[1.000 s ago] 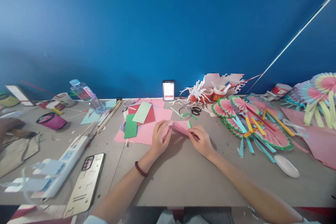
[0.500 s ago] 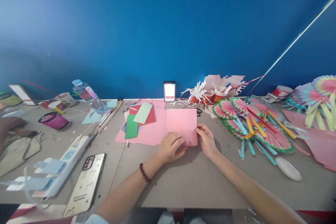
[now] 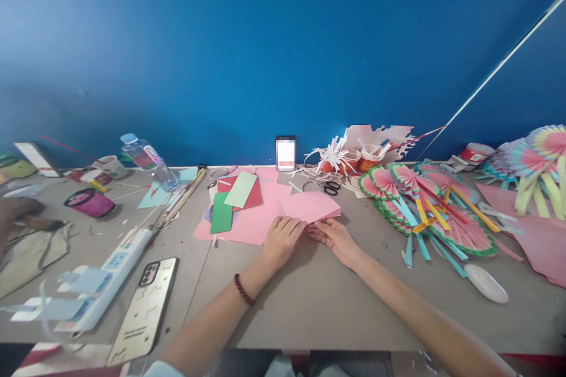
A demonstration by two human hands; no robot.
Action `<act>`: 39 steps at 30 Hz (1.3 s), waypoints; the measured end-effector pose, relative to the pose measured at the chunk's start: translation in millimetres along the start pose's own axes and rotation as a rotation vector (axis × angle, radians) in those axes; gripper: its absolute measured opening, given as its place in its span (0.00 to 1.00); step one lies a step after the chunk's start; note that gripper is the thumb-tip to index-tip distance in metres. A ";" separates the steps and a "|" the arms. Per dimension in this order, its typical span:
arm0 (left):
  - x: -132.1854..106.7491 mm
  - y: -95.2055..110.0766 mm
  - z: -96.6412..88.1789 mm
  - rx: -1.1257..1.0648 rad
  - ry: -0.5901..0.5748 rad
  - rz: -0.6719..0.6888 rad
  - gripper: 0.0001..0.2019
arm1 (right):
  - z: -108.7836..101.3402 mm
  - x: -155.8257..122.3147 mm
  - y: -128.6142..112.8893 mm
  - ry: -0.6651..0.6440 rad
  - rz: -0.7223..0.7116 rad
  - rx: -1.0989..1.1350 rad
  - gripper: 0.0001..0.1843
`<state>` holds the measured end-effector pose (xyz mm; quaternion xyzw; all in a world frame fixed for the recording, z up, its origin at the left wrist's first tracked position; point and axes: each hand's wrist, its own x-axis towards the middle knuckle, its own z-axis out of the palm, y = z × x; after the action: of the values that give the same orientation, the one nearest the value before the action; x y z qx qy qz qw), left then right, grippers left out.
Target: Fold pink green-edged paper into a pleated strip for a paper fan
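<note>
Just beyond the left grip [image 3: 283,241] and the right grip [image 3: 338,242], in the head view, pink paper [image 3: 309,206] bows over the counter [image 3: 283,312], smooth and plain, with several thin edges layered at its right end. The right grip is clamped on its near edge; the left grip's fingers rest on that edge, though I cannot tell whether its thumb closes beneath. Left of the left grip overlap one dark green card [image 3: 221,216], one pale green card [image 3: 241,189] and one red card [image 3: 254,197]; farther left, one clear bottle [image 3: 163,175] and one phone [image 3: 144,309]. Right of the right grip lie one white oval object [image 3: 486,284] and paper fans [image 3: 469,230], too overlapped to count; beyond it, one pair of scissors [image 3: 331,187].
</note>
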<state>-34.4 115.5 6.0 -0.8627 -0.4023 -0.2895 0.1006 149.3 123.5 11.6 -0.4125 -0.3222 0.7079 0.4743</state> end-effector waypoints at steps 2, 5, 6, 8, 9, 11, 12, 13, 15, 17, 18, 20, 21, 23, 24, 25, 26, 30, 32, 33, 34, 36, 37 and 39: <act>-0.8 -2.9 0.7 -0.004 -0.017 0.009 0.12 | 0.3 -0.5 0.0 -0.014 -0.006 -0.065 0.17; -0.1 -4.3 0.8 -0.004 -0.038 0.008 0.12 | 2.9 -1.6 1.2 -0.026 -0.042 -0.185 0.20; 0.6 -4.2 1.0 0.003 -0.040 -0.005 0.11 | 4.0 -2.0 2.1 -0.033 -0.058 -0.229 0.20; 2.5 -4.6 1.9 0.020 -0.035 -0.037 0.13 | 6.1 -2.9 4.2 -0.052 -0.098 -0.319 0.20; 3.4 -5.3 2.7 0.029 -0.034 -0.054 0.14 | 6.9 -3.5 5.3 -0.063 -0.120 -0.362 0.20; 5.0 -8.4 4.6 0.049 -0.045 -0.085 0.15 | 7.6 -4.9 6.9 -0.085 -0.157 -0.448 0.19; 5.4 -10.6 5.6 0.055 -0.060 -0.093 0.15 | 7.2 -5.6 7.3 -0.089 -0.180 -0.493 0.18; 5.7 -13.0 6.5 0.058 -0.078 -0.093 0.13 | 6.3 -6.1 7.3 -0.087 -0.212 -0.547 0.16; 5.6 -17.7 7.8 0.058 -0.108 -0.080 0.09 | 2.5 -6.0 6.1 -0.058 -0.342 -0.693 0.12; 4.8 -21.0 8.6 0.058 -0.121 -0.056 0.05 | -3.7 -3.9 3.6 -0.005 -0.556 -0.864 0.09; 4.4 -21.8 8.7 0.064 -0.125 -0.045 0.04 | -7.4 -2.2 2.1 0.017 -0.665 -0.951 0.08; 3.6 -22.4 8.3 0.087 -0.137 -0.027 0.04 | -15.1 1.5 -0.9 0.045 -0.820 -1.117 0.09; 3.4 -22.2 7.8 0.098 -0.146 -0.023 0.04 | -18.6 3.2 -2.2 0.061 -0.848 -1.209 0.11; 3.3 -21.4 6.1 0.111 -0.172 -0.030 0.05 | -24.1 5.5 -4.4 0.098 -0.827 -1.390 0.13; 3.4 -21.0 5.0 0.111 -0.185 -0.042 0.05 | -26.0 6.1 -5.3 0.113 -0.802 -1.464 0.13; 3.6 -20.5 3.8 0.109 -0.196 -0.057 0.05 | -27.4 6.5 -6.0 0.119 -0.780 -1.520 0.13; 3.9 -20.1 2.7 0.105 -0.205 -0.075 0.05 | -28.5 6.9 -6.7 0.112 -0.767 -1.560 0.12; 4.6 -19.7 0.2 0.082 -0.235 -0.137 0.06 | -34.1 11.2 -8.2 0.042 -0.763 -1.588 0.11; 4.3 -21.2 0.2 0.046 -0.252 -0.148 0.07 | -38.7 15.4 -9.4 0.016 -0.748 -1.536 0.10; 4.0 -22.4 0.4 0.017 -0.259 -0.153 0.08 | -41.0 17.5 -10.6 0.001 -0.737 -1.498 0.10; 3.6 -23.8 0.6 -0.021 -0.264 -0.162 0.08 | -43.3 19.3 -12.3 -0.021 -0.724 -1.453 0.10; 3.0 -27.0 1.0 -0.117 -0.259 -0.200 0.09 | -46.5 21.6 -16.8 -0.071 -0.684 -1.360 0.11; 2.8 -28.5 1.1 -0.168 -0.251 -0.227 0.09 | -47.3 22.1 -19.4 -0.089 -0.657 -1.319 0.11; 2.8 -31.0 0.9 -0.259 -0.234 -0.278 0.08 | -47.3 22.3 -24.2 -0.097 -0.593 -1.260 0.11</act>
<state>-55.9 138.0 5.1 -0.8324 -0.4858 -0.2477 -0.0991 196.5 155.8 4.5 -0.4714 -0.7913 0.2445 0.3031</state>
